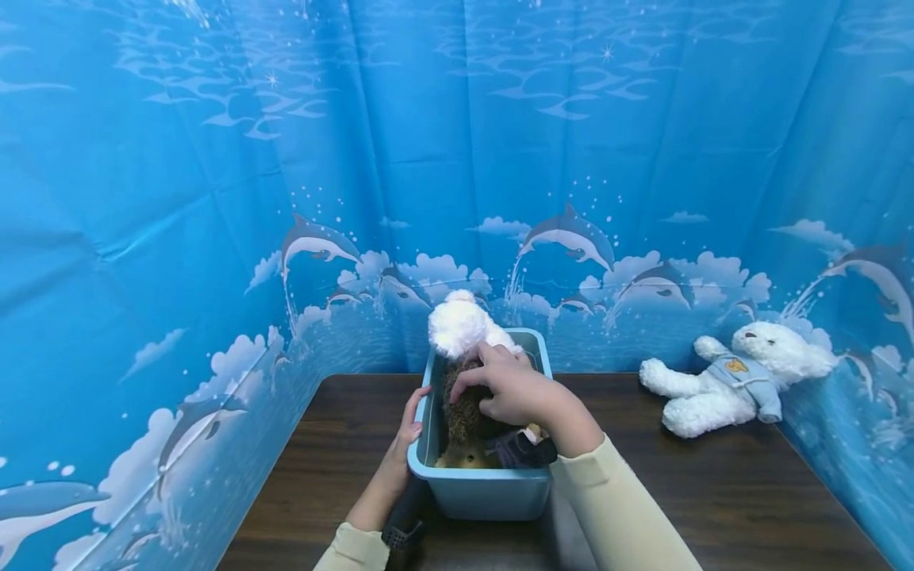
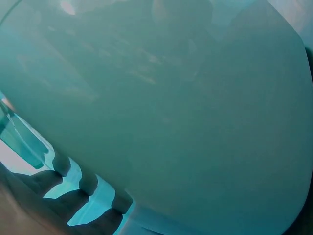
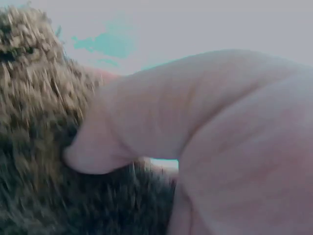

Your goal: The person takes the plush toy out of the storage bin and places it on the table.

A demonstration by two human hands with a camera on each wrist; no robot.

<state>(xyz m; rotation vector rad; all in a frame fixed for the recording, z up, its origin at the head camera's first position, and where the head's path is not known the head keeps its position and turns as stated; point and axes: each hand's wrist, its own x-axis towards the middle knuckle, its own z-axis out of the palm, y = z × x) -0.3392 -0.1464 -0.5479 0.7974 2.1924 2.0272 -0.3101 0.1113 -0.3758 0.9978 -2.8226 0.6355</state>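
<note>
Backdrop: blue dolphin-print curtain on three sides of a dark wooden table.
Brown plush toy: shaggy, coarse-furred, lying inside the blue bin at the table's middle.
Right hand: fingers curled down onto the brown plush toy, thumb sunk in its fur in the right wrist view — gripping it.
Left hand: fingers hooked over the bin's left rim, holding it.
White plush toy: fluffy, sticking up at the bin's far end — just beyond the right hand.
White teddy bear: light blue shirt, lying on the table, well to the right of the bin.
</note>
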